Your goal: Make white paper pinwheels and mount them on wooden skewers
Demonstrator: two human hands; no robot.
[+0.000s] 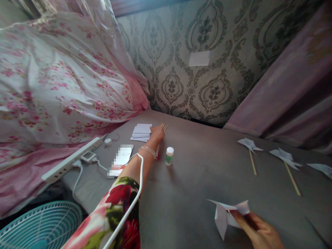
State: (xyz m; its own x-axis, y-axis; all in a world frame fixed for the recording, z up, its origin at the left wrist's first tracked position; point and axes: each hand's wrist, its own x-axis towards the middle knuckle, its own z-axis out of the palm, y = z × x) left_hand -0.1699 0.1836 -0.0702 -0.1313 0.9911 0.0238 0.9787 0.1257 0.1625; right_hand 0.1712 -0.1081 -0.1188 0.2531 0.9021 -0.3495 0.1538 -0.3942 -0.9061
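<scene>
My left hand [157, 132] reaches far across the grey surface to several thin wooden sticks [165, 127], whose ends poke out beyond it. Its fingers curl downward and are mostly hidden, so I cannot tell if they grip a stick. Just left of that hand lies a stack of white paper sheets [141, 132]. Near the front right, my right hand [259, 228] pinches a folded white paper pinwheel [223, 218] between thumb and fingers; no stick shows on it. A small white-capped bottle with a green label [169, 156] stands right of my left forearm.
Paper pinwheels on sticks [251, 147] [285, 158] lie at the right, with another paper piece [321, 169] beyond. On the left are a phone [120, 160], a power strip [72, 160] with cables, and a teal fan [41, 226]. A white cable [129, 207] crosses my left arm.
</scene>
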